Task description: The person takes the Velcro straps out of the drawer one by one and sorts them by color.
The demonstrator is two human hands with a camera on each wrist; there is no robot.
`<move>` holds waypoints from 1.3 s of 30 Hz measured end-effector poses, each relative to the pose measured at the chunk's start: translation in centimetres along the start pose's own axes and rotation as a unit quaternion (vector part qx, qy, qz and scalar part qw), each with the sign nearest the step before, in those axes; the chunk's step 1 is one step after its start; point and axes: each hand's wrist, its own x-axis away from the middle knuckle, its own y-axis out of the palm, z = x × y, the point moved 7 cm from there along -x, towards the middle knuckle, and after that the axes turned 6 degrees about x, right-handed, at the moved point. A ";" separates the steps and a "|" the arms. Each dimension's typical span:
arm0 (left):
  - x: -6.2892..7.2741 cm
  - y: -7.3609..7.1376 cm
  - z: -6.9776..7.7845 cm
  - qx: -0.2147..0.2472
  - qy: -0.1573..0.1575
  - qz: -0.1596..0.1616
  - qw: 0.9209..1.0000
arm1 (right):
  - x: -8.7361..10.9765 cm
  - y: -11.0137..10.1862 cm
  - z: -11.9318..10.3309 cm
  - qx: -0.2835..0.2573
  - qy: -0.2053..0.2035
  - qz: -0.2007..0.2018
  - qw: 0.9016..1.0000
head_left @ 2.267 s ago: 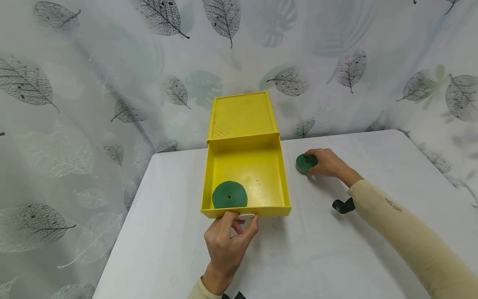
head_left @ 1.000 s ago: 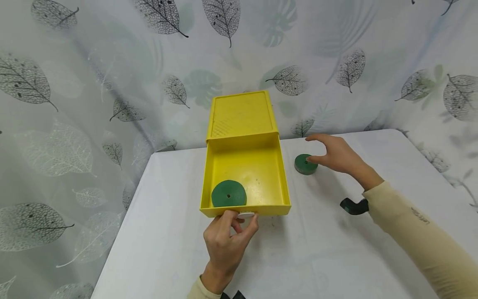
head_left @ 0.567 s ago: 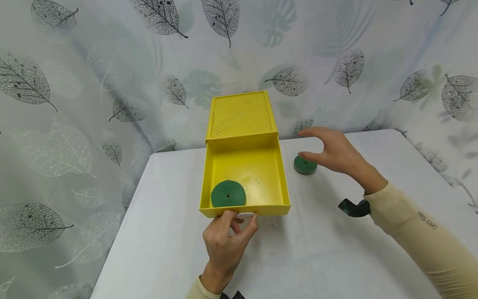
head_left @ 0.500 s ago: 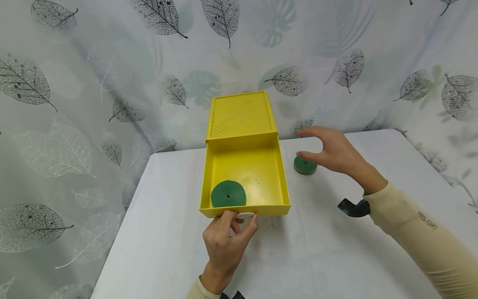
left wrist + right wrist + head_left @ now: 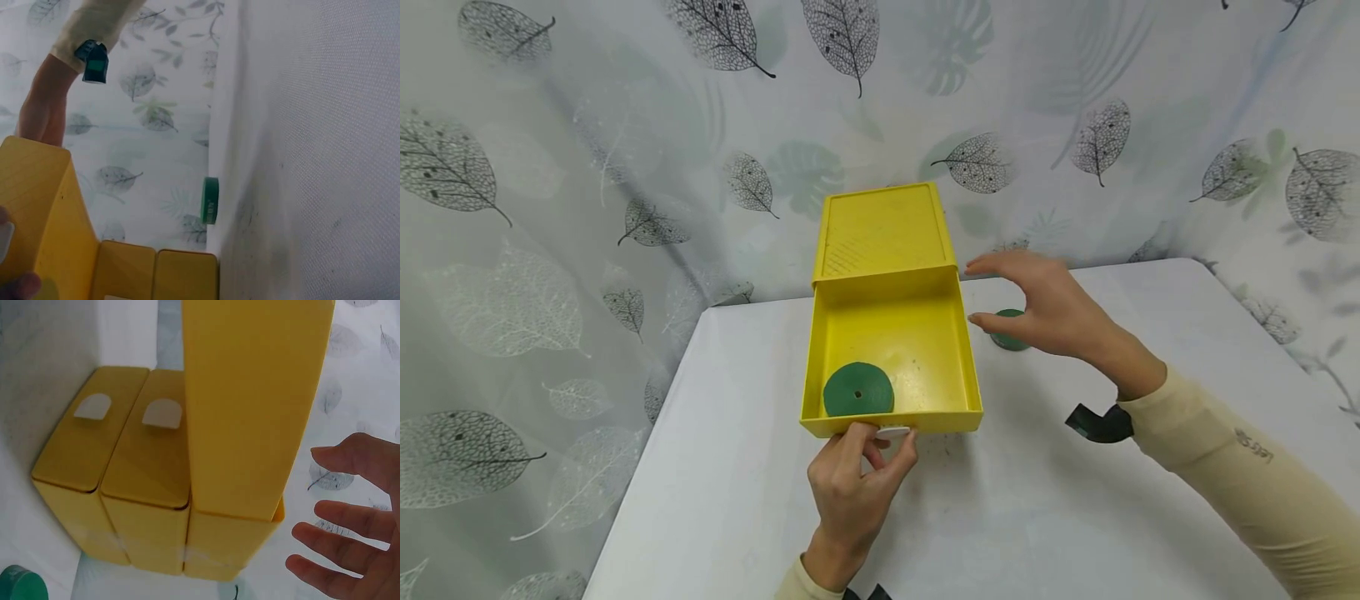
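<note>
A yellow drawer unit (image 5: pixel 887 233) stands at the back of the table, its top drawer (image 5: pixel 917 333) pulled out. My left hand (image 5: pixel 853 483) pinches the white pull tab (image 5: pixel 893 432) on the drawer front. Inside, by the front wall, lies a flat green disc (image 5: pixel 846 392) with a small centre hole. My right hand (image 5: pixel 1063 312), fingers spread and holding nothing, hovers just right of the drawer. Behind and below its thumb a second, smaller green disc (image 5: pixel 1011 342) on the table is partly hidden; pale lettering marks its side in the left wrist view.
Two more yellow drawers (image 5: pixel 140 444) with white tabs, both pushed in, sit below the pulled-out one in the right wrist view. A white cloth covers the table (image 5: pixel 715 467). Leaf-patterned curtains (image 5: pixel 685 150) rise behind and at both sides.
My right hand has let go of the smaller green disc, lifted off it and moved left towards the drawer. My left hand has stayed on the pull tab.
</note>
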 end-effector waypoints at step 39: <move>0.1 0.0 0.0 -0.001 0.010 0.000 1.000 | -1.8 5.2 -6.0 -0.020 -0.097 -0.158 0.982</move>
